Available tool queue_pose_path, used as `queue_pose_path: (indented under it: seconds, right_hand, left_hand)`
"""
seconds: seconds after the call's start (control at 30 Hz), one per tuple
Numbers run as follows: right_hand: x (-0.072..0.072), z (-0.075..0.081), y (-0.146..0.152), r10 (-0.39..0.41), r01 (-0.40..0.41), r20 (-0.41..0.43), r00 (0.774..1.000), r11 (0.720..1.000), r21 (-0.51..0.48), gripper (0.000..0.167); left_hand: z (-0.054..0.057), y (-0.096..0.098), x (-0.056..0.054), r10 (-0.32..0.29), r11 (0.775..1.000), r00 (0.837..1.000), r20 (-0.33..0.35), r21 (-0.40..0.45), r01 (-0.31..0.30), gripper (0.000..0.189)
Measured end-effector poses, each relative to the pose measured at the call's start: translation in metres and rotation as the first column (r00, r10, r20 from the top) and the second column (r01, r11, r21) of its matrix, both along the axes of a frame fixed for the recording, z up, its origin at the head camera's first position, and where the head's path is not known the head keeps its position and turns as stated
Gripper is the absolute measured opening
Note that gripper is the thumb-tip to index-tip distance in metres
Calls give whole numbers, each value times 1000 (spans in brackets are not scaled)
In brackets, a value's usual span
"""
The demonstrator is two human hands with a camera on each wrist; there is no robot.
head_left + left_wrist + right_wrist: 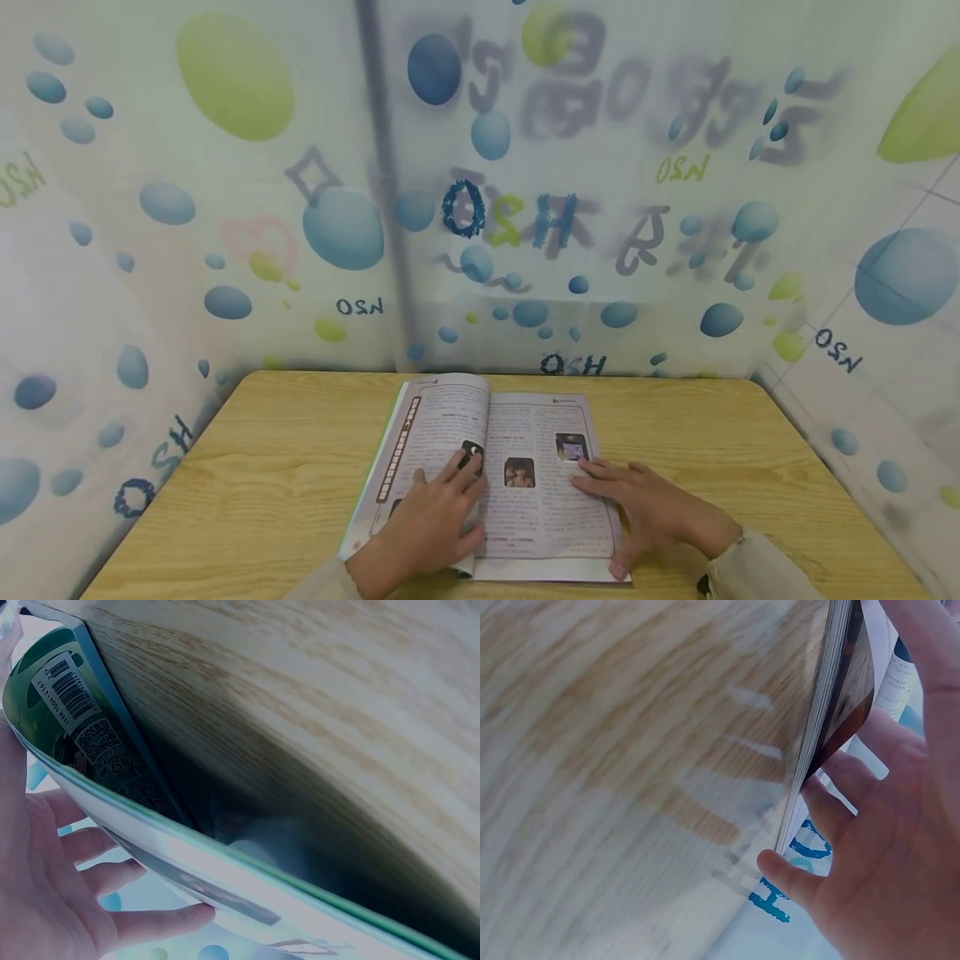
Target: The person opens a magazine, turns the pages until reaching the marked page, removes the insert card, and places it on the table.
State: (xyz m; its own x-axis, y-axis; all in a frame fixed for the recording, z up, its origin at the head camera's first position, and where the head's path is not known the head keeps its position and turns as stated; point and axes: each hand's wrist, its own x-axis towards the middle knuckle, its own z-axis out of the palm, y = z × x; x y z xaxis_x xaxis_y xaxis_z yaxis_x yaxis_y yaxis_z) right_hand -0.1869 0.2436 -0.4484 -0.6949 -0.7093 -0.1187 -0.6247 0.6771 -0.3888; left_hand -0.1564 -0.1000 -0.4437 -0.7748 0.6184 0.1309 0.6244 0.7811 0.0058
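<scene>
A magazine [510,529] lies opened on the desk [738,454], about midway between the left and right edges, its top close to the far edge. The left hand [435,521] rests on the left page, fingers straight and a little spread, pointing toward the far edge; the fingertips touch a small dark photo [472,452] near the fold, and the thumb lies by the fold. The right hand [654,504] is spread at the right page's outer side, fingertips over the page just beside a purple-toned photo [572,449], thumb at the near right corner of the magazine. Another photo [520,472] sits on the right page, nearer the fold. In the left wrist view, part of the magazine arches off the desk, showing a green back cover [52,656] with a barcode [71,697]. Pale sleeves [757,571] cover both forearms. Beyond the far edge stands a pale wall [637,133] with blue and green blobs and lettering.
</scene>
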Motion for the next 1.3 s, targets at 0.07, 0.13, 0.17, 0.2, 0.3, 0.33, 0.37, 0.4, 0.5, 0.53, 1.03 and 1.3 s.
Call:
queue_pose_path:
  seconds: [0.07, 0.13, 0.17, 0.2, 0.3, 0.33, 0.37, 0.4, 0.5, 0.53, 1.03, 1.3]
  right_hand:
    - [0, 0, 0, -6, 6, -2, 1000, 1000, 4, 113]
    - [0, 1, -1, -12, 12, -4, 1000, 1000, 6, 112]
    - [0, 1, -1, -14, 14, -6, 1000, 1000, 7, 111]
    - [0, 2, -2, -17, 17, -10, 1000, 1000, 11, 111]
    - [-1, 3, -3, -20, 20, -21, 1000, 1000, 11, 109]
    - [-1, 4, -4, -19, 20, -25, 1000, 1000, 9, 108]
    - [-1, 5, -4, -14, 14, -36, 999, 1000, 10, 107]
    - [-1, 5, -5, -13, 13, -43, 999, 1000, 9, 107]
    - [-3, 8, -8, -5, 5, -67, 998, 1000, 7, 105]
    - [-3, 9, -9, -4, 4, -70, 998, 1000, 7, 105]
    - [-14, 24, -21, -35, 26, -216, 976, 999, -45, 91]
    - [-18, 34, -28, -31, 9, -266, 963, 997, -83, 93]
  left_hand:
    - [0, 0, 0, -2, 1000, 1000, 0, 0, 2, 51]
    - [0, 0, 0, -6, 1000, 1000, -9, -2, 6, 52]
    - [0, -1, 0, -9, 1000, 1000, -15, -3, 8, 52]
    - [0, -1, 0, -10, 1000, 1000, -18, -4, 10, 52]
    - [0, -1, 0, -13, 1000, 1000, -24, -6, 13, 52]
    - [0, -1, 1, -12, 1000, 1000, -22, -6, 12, 52]
    - [0, -1, 1, -11, 1000, 1000, -19, -6, 11, 52]
    - [0, -1, 1, -9, 1000, 1000, -15, -6, 9, 52]
    - [1, -1, 1, -6, 1000, 1000, -14, -7, 6, 52]
    - [1, -2, 1, -7, 1000, 1000, -18, -6, 7, 52]
    - [3, 0, 2, 16, 1000, 1000, 22, -9, -16, 63]
    - [1, 3, 1, 36, 999, 998, 52, -4, -36, 93]
